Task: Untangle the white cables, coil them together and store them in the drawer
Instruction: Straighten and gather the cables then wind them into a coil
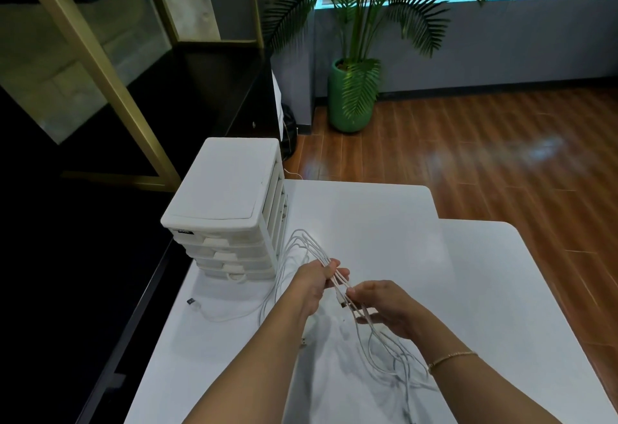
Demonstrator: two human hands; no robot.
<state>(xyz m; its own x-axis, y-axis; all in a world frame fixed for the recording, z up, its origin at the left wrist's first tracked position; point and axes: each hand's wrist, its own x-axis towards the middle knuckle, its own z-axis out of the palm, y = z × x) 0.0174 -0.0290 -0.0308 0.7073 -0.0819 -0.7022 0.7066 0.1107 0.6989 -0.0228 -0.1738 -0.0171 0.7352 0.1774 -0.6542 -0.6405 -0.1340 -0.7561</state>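
Several white cables (pixel 384 350) run as a bundle between my hands above the white table (pixel 485 289). My left hand (pixel 317 284) grips the bundle near its looped end, which arches toward the drawer unit. My right hand (pixel 384 306) pinches the strands just below, fingers partly extended; the loose lengths trail down over the table toward the near right. One cable end with a dark plug (pixel 191 301) lies on the table left of my arms. The white drawer unit (pixel 230 203) stands at the table's left, its several drawers shut.
A potted palm in a green pot (pixel 349 99) stands on the wooden floor beyond the table. A dark counter with gold-framed glass panels (pixel 100 65) runs along the left. The table's right edge steps outward near the far corner.
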